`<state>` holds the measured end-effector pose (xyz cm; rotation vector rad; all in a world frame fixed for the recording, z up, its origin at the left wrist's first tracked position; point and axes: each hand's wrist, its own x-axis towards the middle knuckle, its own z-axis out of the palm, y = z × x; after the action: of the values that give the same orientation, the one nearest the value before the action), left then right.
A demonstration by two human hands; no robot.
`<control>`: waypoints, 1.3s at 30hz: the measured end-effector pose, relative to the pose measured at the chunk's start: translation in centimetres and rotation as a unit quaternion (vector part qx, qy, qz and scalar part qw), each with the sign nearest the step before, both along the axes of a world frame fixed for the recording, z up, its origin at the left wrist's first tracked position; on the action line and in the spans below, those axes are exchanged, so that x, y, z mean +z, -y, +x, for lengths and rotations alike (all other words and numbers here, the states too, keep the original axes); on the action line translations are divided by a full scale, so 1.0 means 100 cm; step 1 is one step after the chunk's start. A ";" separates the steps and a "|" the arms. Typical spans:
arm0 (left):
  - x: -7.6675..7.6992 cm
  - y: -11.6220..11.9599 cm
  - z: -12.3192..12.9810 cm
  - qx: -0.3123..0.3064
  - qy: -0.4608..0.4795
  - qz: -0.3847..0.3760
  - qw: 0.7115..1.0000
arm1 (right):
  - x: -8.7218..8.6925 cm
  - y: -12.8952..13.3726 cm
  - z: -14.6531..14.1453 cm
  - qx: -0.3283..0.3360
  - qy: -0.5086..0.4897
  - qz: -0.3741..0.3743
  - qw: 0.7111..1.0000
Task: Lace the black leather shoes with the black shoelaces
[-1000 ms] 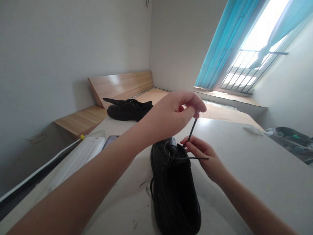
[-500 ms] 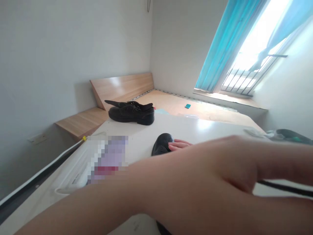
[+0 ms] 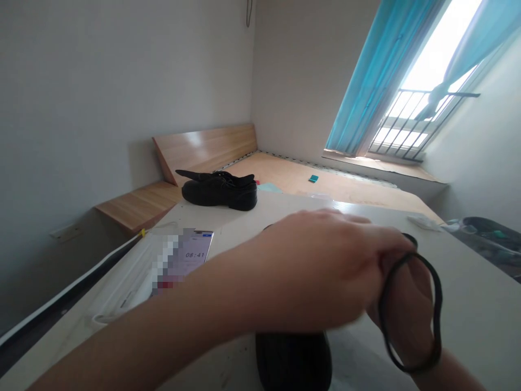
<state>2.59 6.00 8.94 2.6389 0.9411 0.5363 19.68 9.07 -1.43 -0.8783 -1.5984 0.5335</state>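
Observation:
A black shoe (image 3: 293,361) stands on the white table close in front of me, mostly covered by my hands. My left hand (image 3: 325,266) reaches across above it from the left, its fingers curled closed at the right end. From those fingers hangs a loop of black shoelace (image 3: 437,309), in front of my right hand (image 3: 409,309). My right hand comes from the lower right; its fingers are hidden behind my left hand. A second black shoe (image 3: 220,191) rests farther back on the table, its tongue raised.
On the left of the white table (image 3: 236,225), a phone (image 3: 195,252) lies beside a clear plastic case (image 3: 130,288). Behind stands a wooden bed frame (image 3: 207,146). At the right is a dark bin (image 3: 488,233) with a plastic bag.
My left hand has drawn back from the right and its fingers have curled. The dark cord that ran off to the right now forms a loop by my right wrist.

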 end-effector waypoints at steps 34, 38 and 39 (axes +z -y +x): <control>-0.044 -0.063 -0.018 0.151 -0.275 -0.059 0.948 | -0.027 -0.021 -0.006 0.050 0.331 -0.116 0.935; -0.041 -0.061 -0.016 0.172 -0.294 -0.070 0.938 | -0.021 -0.022 -0.003 -0.004 0.355 -0.112 0.928; -0.041 -0.061 -0.015 0.181 -0.298 -0.068 0.935 | -0.020 -0.022 -0.002 -0.023 0.363 -0.107 0.925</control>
<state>1.04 12.06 4.80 2.5400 1.5871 -0.2879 19.48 11.25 -3.41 -1.3816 -2.2031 0.3656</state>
